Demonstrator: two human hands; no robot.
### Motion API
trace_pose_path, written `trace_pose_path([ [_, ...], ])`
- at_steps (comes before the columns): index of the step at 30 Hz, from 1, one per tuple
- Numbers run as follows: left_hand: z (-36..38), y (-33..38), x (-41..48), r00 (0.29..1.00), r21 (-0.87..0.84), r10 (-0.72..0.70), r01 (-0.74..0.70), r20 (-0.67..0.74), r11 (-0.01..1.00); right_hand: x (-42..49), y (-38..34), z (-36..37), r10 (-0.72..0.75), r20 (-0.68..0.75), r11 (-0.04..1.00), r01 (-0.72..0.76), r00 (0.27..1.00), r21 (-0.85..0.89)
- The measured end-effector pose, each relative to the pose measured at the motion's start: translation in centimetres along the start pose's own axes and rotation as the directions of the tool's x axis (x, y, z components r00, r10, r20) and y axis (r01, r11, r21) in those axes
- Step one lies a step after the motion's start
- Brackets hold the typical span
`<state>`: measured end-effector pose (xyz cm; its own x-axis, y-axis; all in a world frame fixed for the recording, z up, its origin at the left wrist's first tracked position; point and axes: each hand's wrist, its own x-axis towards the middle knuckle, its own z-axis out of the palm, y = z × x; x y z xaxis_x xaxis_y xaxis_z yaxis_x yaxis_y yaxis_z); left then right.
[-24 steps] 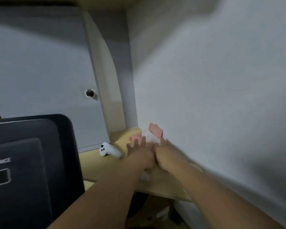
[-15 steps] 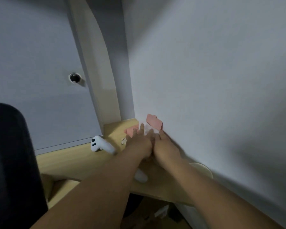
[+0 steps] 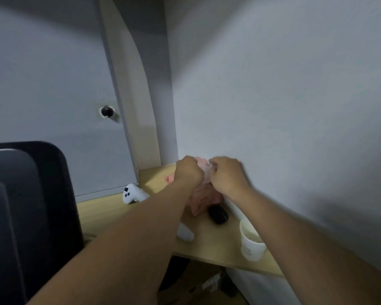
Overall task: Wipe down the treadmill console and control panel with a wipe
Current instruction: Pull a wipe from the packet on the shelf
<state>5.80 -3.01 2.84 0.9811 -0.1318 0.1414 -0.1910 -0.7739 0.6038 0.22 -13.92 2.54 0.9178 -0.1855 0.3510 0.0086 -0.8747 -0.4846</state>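
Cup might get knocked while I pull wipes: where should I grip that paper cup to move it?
Grip the paper cup by its side below the rim, coming from the left. It stands upright and open-topped near the shelf edge, and the room wall is close on its right.

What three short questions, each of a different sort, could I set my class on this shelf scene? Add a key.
1. True or false: the cup stands upright on the shelf.
2. Fill in: the right hand pinches a white wipe above the pink ____.
3. Which lies left of the left hand? A) cup B) controller C) wipe
Key: 1 true; 2 pack; 3 B.
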Motion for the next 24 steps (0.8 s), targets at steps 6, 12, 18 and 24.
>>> trace_pose_path([
  [6,3.7,-3.1,0.0,0.949,0.278,0.021,-0.113,0.314,0.954,-2.7,2.0,3.0,0.063,0.26,0.977,-0.112,0.964,0.18],
  [12,7.8,-6.4,5.0,0.976,0.214,0.015,-0.062,0.217,0.975,-2.5,1.4,4.5,0.254,0.146,0.826,-0.293,0.956,0.482],
  [18,5.6,-4.1,3.3,0.968,0.07,0.06,-0.08,0.244,0.994,-2.5,1.3,6.0,0.305,0.209,0.795,-0.37,0.929,0.481],
  [24,6.0,-3.2,2.5,0.982,-0.082,0.144,-0.134,0.124,0.988,-2.8,1.5,6.3,0.264,0.189,0.82,-0.323,0.946,0.472],
])
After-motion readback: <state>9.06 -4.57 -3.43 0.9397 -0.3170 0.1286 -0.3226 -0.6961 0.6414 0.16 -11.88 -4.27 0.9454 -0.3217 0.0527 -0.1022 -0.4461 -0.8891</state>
